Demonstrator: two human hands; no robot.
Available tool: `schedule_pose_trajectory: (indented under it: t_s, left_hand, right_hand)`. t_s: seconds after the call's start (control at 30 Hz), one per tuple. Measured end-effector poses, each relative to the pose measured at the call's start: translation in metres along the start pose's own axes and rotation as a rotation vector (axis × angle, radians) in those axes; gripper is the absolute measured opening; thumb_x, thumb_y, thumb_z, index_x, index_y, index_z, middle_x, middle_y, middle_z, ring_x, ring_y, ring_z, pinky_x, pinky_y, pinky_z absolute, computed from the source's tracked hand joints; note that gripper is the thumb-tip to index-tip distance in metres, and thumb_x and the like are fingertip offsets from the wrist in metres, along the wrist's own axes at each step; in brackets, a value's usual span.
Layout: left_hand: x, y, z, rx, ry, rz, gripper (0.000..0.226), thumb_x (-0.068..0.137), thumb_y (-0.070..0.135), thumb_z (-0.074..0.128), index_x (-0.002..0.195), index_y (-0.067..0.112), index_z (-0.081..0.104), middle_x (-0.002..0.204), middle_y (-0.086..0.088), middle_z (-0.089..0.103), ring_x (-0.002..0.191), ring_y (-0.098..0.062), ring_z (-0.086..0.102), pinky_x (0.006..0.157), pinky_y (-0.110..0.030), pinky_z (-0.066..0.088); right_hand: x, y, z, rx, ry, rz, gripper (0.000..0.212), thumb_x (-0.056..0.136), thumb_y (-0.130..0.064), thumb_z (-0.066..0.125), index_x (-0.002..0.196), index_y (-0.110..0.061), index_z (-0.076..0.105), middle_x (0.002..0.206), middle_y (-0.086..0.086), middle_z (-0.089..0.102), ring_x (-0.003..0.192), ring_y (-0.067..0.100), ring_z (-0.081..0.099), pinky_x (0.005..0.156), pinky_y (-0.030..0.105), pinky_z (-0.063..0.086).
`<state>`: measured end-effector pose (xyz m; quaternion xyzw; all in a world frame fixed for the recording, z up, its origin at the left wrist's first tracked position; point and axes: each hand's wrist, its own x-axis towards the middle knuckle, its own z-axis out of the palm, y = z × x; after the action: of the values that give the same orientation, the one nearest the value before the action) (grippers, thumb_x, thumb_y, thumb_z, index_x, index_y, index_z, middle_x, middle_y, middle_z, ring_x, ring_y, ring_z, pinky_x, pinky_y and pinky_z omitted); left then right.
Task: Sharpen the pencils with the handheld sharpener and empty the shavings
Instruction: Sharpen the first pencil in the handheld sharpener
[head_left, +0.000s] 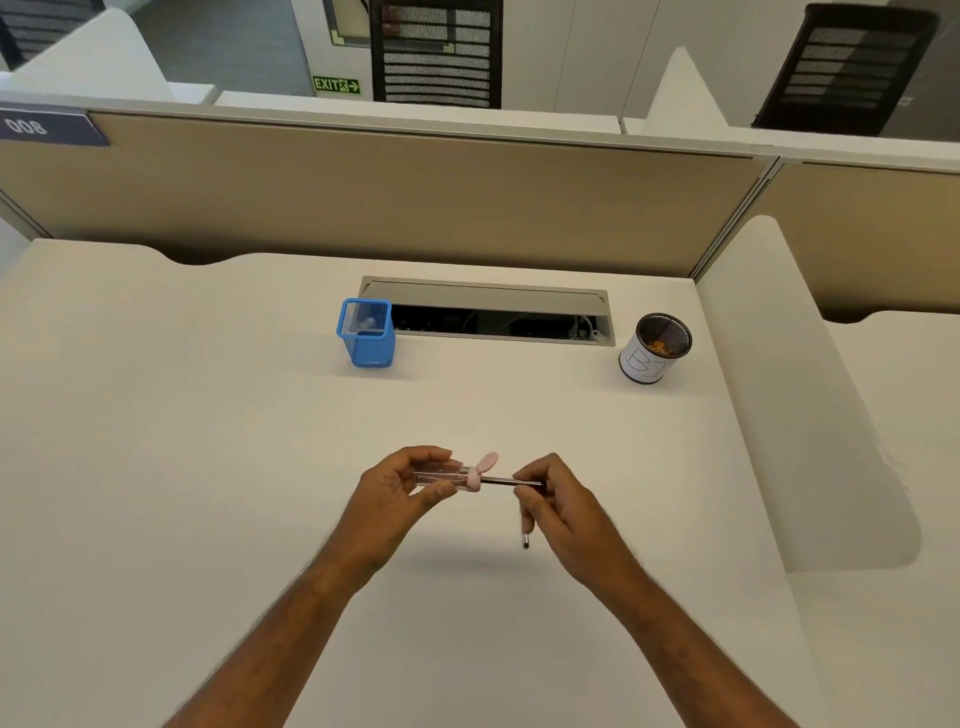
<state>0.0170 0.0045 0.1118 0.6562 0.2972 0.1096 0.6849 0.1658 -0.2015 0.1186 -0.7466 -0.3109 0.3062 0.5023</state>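
Left hand (402, 486): fingers clamped on clear sharpener (445, 477)
Right hand (558, 501): fingers clamped on pencil (501, 481), second pencil (525, 535) beneath
Pencil: tip inside sharpener
Worktop (208, 441): below fingers

1. The sharpener (451, 478) is a clear tube with a pink end and an open pink cap, lying level above the desk.
2. A dark pencil (506, 482) runs level into its pink end.
3. A second pencil (525, 538) points downward below it.
4. The round mesh cup (655, 349), standing upright at the far right, holds orange shavings.
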Motion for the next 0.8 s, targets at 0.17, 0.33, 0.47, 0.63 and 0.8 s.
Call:
schedule_pose_trajectory:
  t_s: [0.17, 0.33, 0.47, 0.63, 0.8]
  left_hand:
    - [0.001, 0.003, 0.000, -0.009, -0.023, -0.001, 0.029, 0.095, 0.016, 0.088, 0.115, 0.036, 0.081, 0.120, 0.003, 0.087, 0.119, -0.015, 0.080, 0.106, -0.038, 0.059]
    - [0.001, 0.004, 0.002, -0.028, -0.050, -0.005, 0.029, 0.095, 0.013, 0.087, 0.114, 0.034, 0.082, 0.119, 0.001, 0.087, 0.117, -0.015, 0.081, 0.105, -0.029, 0.064]
    - [0.000, 0.003, 0.004, -0.013, -0.058, -0.006, 0.030, 0.095, 0.013, 0.087, 0.115, 0.035, 0.082, 0.119, 0.002, 0.087, 0.117, -0.014, 0.081, 0.100, -0.026, 0.064]
    - [-0.001, 0.001, 0.002, -0.038, -0.024, -0.023, 0.028, 0.096, 0.018, 0.087, 0.117, 0.034, 0.081, 0.121, -0.001, 0.087, 0.120, -0.020, 0.080, 0.108, -0.042, 0.061]
    - [-0.003, 0.002, 0.004, -0.085, -0.025, -0.022, 0.028, 0.092, 0.023, 0.089, 0.117, 0.032, 0.081, 0.121, -0.005, 0.087, 0.120, -0.024, 0.080, 0.109, -0.046, 0.061]
  right_hand:
    - [-0.002, 0.003, -0.003, -0.121, 0.126, -0.105, 0.016, 0.105, -0.023, 0.063, 0.105, -0.037, 0.069, 0.089, -0.011, 0.075, 0.078, 0.017, 0.076, 0.072, 0.022, 0.057]
    - [-0.001, 0.001, -0.006, -0.049, 0.065, -0.015, 0.029, 0.105, -0.043, 0.054, 0.084, -0.029, 0.069, 0.051, -0.007, 0.058, 0.043, 0.008, 0.054, 0.057, 0.013, 0.045]
    - [0.000, -0.002, -0.011, 0.041, 0.018, 0.060, 0.045, 0.100, -0.060, 0.049, 0.077, -0.028, 0.071, 0.047, -0.002, 0.057, 0.037, 0.013, 0.049, 0.054, 0.013, 0.046]
    - [-0.001, -0.001, -0.013, 0.061, -0.019, 0.040, 0.031, 0.091, -0.053, 0.067, 0.123, -0.050, 0.068, 0.091, -0.014, 0.072, 0.064, 0.008, 0.067, 0.066, 0.020, 0.054]
    - [-0.005, 0.004, -0.012, -0.096, 0.086, -0.094, 0.018, 0.100, -0.022, 0.073, 0.109, -0.038, 0.074, 0.099, -0.014, 0.078, 0.085, 0.014, 0.079, 0.076, 0.014, 0.055]
